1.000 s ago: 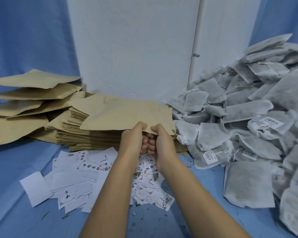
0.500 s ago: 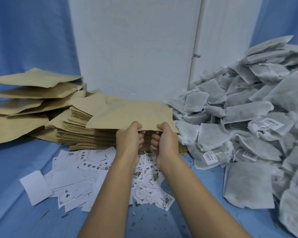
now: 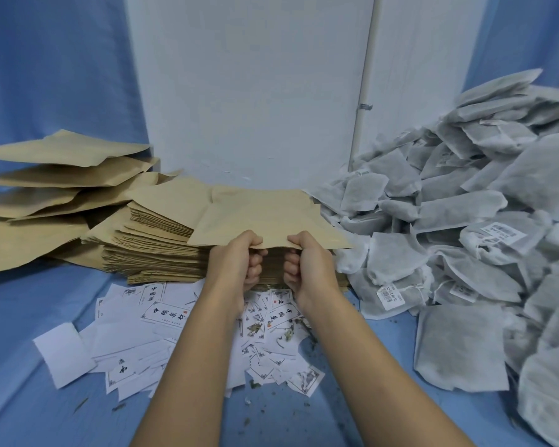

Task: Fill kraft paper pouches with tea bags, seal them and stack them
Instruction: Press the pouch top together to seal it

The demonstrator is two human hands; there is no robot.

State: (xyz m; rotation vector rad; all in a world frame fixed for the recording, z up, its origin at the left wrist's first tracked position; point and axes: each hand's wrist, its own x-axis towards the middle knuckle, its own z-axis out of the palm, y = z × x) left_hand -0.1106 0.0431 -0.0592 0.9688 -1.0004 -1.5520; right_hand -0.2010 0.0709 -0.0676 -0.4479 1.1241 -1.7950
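Observation:
I hold one flat kraft paper pouch (image 3: 265,217) by its near edge, lifted a little above the tall stack of empty pouches (image 3: 152,250). My left hand (image 3: 239,262) grips the edge left of centre and my right hand (image 3: 307,262) grips it right of centre, thumbs on top, a small gap between the fists. A big heap of grey-white tea bags (image 3: 465,227) fills the right side, some with barcode labels.
Several looser kraft pouches (image 3: 55,185) lie piled at the far left. White printed paper labels (image 3: 162,321) are scattered on the blue cloth (image 3: 23,317) under my forearms, with bits of loose tea. A white wall stands behind.
My hands have moved apart along the pouch's near edge and lifted it slightly off the stack. The piles have not moved.

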